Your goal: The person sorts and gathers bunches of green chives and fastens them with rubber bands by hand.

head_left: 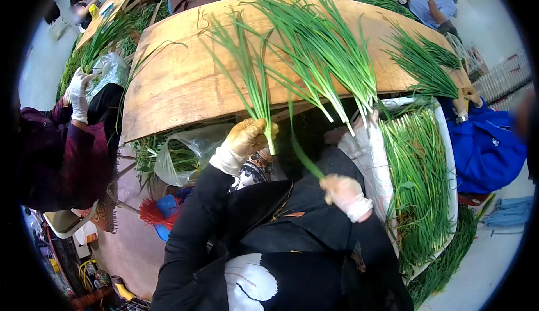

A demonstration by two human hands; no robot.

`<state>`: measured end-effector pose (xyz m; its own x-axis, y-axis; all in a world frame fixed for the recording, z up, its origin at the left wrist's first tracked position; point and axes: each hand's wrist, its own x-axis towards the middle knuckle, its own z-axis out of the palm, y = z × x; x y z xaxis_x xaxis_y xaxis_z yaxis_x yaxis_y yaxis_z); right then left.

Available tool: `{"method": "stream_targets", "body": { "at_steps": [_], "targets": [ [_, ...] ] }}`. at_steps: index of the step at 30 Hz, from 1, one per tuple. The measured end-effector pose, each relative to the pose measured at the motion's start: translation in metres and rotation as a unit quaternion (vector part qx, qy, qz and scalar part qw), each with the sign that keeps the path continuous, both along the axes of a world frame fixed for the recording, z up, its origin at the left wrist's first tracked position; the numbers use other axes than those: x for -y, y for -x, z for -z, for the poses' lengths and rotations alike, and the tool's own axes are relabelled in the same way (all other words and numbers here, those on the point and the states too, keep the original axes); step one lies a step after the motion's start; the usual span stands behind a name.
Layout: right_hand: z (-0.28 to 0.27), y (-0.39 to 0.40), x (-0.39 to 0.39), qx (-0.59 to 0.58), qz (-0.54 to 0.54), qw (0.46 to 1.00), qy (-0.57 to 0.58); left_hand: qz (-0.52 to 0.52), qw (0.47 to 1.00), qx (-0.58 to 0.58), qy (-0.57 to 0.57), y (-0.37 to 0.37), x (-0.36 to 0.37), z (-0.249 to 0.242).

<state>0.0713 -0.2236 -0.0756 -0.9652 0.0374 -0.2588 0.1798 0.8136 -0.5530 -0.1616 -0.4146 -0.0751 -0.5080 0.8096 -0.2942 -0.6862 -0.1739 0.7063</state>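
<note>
My left hand (244, 137), in a stained glove, is closed around the pale stem ends of a small bunch of garlic chives (257, 89). Their green leaves fan out over the wooden table (174, 86). Low over my lap, my gloved right hand (343, 193) pinches a single loose chive leaf (305, 158), which is blurred by motion. A larger pile of chives (331, 58) lies on the table ahead, its white ends sticking out past the near edge.
At my right stands a white-edged crate (451, 170) packed with chives (416, 176). Further right, a person in a blue jacket (483, 148) sits by another bunch (429, 66). On the left, a person in dark red sleeves (70, 142) holds greens. A plastic bag (182, 153) hangs beneath the table.
</note>
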Motion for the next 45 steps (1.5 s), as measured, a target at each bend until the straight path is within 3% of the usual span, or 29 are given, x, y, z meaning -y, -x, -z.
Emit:
{"method": "stream_targets", "body": {
  "at_steps": [1, 2, 3, 4, 5, 7, 9, 11, 12, 13, 14, 15, 17, 19, 21, 23, 25, 27, 29, 32, 35, 36, 41, 43, 44, 45],
  "targets": [
    [0.005, -0.010, -0.003, 0.058, -0.155, 0.973, -0.164, 0.006, 0.999, 0.017, -0.041, -0.001, 0.001, 0.002],
    [-0.027, -0.007, 0.008, 0.183, -0.123, 0.961, -0.168, 0.008, 0.999, 0.017, -0.038, -0.001, 0.001, 0.000],
    [-0.041, 0.000, 0.010, 0.182, -0.122, 0.962, -0.165, -0.004, 0.999, 0.022, -0.028, -0.002, -0.001, -0.005],
    [-0.052, 0.010, 0.009, 0.001, -0.030, 0.990, -0.137, -0.016, 0.999, 0.027, -0.018, -0.003, -0.002, -0.007],
    [-0.063, 0.020, 0.007, -0.179, 0.063, 0.976, -0.103, -0.015, 0.999, 0.026, -0.016, -0.001, -0.002, -0.004],
    [-0.091, 0.051, -0.004, -0.320, 0.121, 0.907, -0.245, 0.045, 0.995, 0.061, -0.058, 0.007, -0.004, 0.002],
    [-0.108, 0.085, -0.013, -0.307, 0.159, 0.867, -0.359, 0.129, 0.974, 0.060, -0.178, 0.004, -0.007, -0.010],
    [-0.103, 0.113, -0.022, -0.177, 0.168, 0.902, -0.355, 0.111, 0.968, -0.012, -0.227, -0.007, -0.012, -0.031],
    [-0.092, 0.127, -0.031, -0.160, 0.163, 0.921, -0.316, 0.063, 0.972, 0.012, -0.226, -0.013, -0.013, -0.038],
    [-0.099, 0.134, -0.040, -0.003, 0.141, 0.958, -0.251, 0.065, 0.972, 0.009, -0.226, -0.012, -0.012, -0.036],
    [-0.096, 0.138, -0.047, -0.012, 0.189, 0.977, -0.099, 0.058, 0.980, 0.030, -0.188, -0.008, -0.010, -0.028],
    [-0.093, 0.141, -0.053, -0.022, 0.230, 0.971, 0.054, 0.049, 0.986, 0.050, -0.150, -0.002, -0.009, -0.019],
    [-0.112, 0.128, -0.044, -0.122, 0.221, 0.903, 0.347, 0.061, 0.981, 0.110, -0.145, 0.003, -0.009, -0.007],
    [-0.106, 0.121, -0.039, -0.121, 0.213, 0.859, 0.450, 0.058, 0.983, 0.124, -0.119, -0.001, -0.015, -0.013],
    [-0.074, 0.126, -0.034, -0.062, 0.218, 0.871, 0.435, 0.049, 0.990, 0.109, -0.077, -0.004, -0.025, -0.007],
    [-0.060, 0.120, -0.030, -0.065, 0.233, 0.826, 0.510, 0.019, 0.997, 0.062, 0.038, -0.006, -0.034, -0.008],
    [-0.049, 0.117, -0.031, -0.061, 0.254, 0.837, 0.481, 0.016, 0.998, 0.035, 0.042, -0.008, -0.041, -0.003],
    [-0.033, 0.114, -0.032, -0.077, 0.252, 0.818, 0.512, 0.025, 0.992, 0.115, -0.054, -0.007, -0.055, 0.010],
    [-0.031, 0.114, -0.027, -0.078, 0.216, 0.819, 0.526, 0.039, 0.989, 0.099, -0.103, -0.010, -0.071, 0.004],
    [-0.041, 0.112, -0.021, -0.095, 0.227, 0.826, 0.507, 0.003, 0.998, 0.061, -0.027, -0.013, -0.088, -0.001],
    [-0.045, 0.107, -0.026, -0.110, 0.247, 0.844, 0.463, 0.028, 0.998, 0.047, -0.025, -0.012, -0.084, -0.003],
    [-0.041, 0.105, -0.031, -0.102, 0.228, 0.844, 0.475, 0.079, 0.992, 0.078, -0.068, -0.009, -0.074, -0.005],
    [-0.044, 0.099, -0.023, -0.067, 0.146, 0.843, 0.514, 0.099, 0.987, 0.086, -0.091, -0.013, -0.064, -0.019],
    [-0.044, 0.097, -0.014, -0.057, 0.132, 0.836, 0.529, 0.059, 0.974, 0.150, -0.158, -0.021, -0.064, -0.028],
    [-0.041, 0.098, -0.013, -0.066, 0.106, 0.853, 0.506, 0.040, 0.993, 0.077, -0.078, -0.022, -0.068, -0.022],
    [-0.039, 0.098, -0.012, -0.075, 0.079, 0.869, 0.482, 0.021, 0.995, 0.092, -0.023, -0.023, -0.073, -0.025]
  ]
}}
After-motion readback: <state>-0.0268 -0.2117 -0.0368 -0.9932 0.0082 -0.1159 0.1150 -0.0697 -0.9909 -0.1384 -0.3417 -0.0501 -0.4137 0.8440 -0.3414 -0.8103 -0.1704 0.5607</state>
